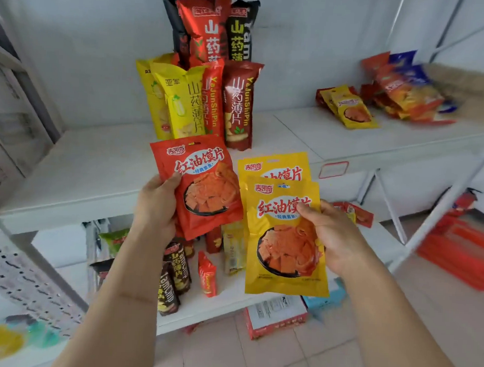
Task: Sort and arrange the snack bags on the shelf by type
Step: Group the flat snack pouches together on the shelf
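My left hand (pixel 157 204) grips a flat red snack bag (pixel 204 187) by its left edge, held upright in front of the white shelf (pixel 90 172). My right hand (pixel 328 235) holds a yellow snack bag (pixel 280 241) by its right side, with a second yellow bag (pixel 275 165) fanned out behind it. Tall yam-chip bags stand at the back of the shelf: yellow ones (pixel 178 101), red and dark red ones (pixel 236 104), and taller red and black ones (pixel 212 27) behind. A pile of flat red, yellow and blue bags (pixel 402 90) lies at the right.
The lower shelf (pixel 229 297) carries more bags, some standing, some lying. Boxes (pixel 276 317) sit on the tiled floor below. Cardboard boxes (pixel 1 154) stand at the left. Red items (pixel 461 253) lie on the floor at the right, behind a white shelf frame (pixel 441 210).
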`<state>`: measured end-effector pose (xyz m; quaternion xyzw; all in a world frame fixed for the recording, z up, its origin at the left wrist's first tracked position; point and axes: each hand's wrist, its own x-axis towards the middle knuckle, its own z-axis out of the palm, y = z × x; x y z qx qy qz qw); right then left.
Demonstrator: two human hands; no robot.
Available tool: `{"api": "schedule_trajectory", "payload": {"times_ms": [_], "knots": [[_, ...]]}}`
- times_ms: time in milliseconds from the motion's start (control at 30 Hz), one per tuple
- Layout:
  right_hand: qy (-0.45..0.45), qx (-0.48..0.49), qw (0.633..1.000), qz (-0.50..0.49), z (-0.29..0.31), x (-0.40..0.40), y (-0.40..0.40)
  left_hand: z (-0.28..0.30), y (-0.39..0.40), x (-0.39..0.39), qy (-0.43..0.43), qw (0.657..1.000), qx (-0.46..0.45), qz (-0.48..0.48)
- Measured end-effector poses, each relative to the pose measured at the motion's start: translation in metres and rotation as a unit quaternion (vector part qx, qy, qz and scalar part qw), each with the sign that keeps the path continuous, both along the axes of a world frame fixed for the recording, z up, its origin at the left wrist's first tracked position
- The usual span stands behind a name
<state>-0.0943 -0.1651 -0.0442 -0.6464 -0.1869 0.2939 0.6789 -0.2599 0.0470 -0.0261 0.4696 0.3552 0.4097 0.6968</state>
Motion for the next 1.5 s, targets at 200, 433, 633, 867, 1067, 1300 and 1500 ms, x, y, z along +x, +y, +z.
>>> {"api": "schedule_trajectory", "payload": {"times_ms": [200,433,633,867,1067,1300,1500], "knots": [[0.034,0.019,0.993,-0.113,0.008,0.074,-0.075,0.005,-0.050,0.110,0.002,0.996,0.011,-0.087],[0.034,0.025,0.984,-0.175,0.018,0.167,-0.095,0.013,-0.054,0.254,0.013,0.991,0.004,-0.133],[0.023,0.028,0.980,-0.195,0.036,0.248,-0.080,0.020,-0.029,0.368,0.028,0.988,-0.012,-0.150],[0.004,0.015,0.983,-0.182,0.043,0.346,-0.062,0.017,-0.003,0.474,0.047,0.989,-0.035,-0.137],[-0.005,0.027,0.990,-0.137,0.038,0.447,-0.036,0.013,0.009,0.549,0.064,0.991,-0.073,-0.092],[-0.016,0.005,0.999,-0.046,0.044,0.560,0.011,0.013,0.018,0.604,0.135,0.988,0.014,0.073],[-0.069,-0.045,0.997,-0.002,0.037,0.619,0.048,0.001,0.024,0.624,0.189,0.969,0.087,0.136]]}}
